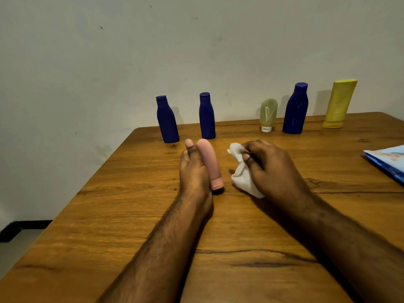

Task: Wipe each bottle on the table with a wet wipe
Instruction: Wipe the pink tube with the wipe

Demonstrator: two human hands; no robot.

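holding stock, one moment: my left hand (193,169) grips one pink tube (210,164), cap end down on the wooden table (131,215), thumb up along its side. my right hand (267,165) is closed round one crumpled white wet wipe (242,176), just beside the tube, not touching it. count along the wall, all upright: three dark blue bottles, left (167,120), middle (207,117) and a larger right one (296,109); one small green tube (268,114) on its white cap, between the middle and right blue ones; one yellow tube (338,103), leaning, at the far right. contents of none can be told. one blue packet (387,161) lies flat at the table's right edge.
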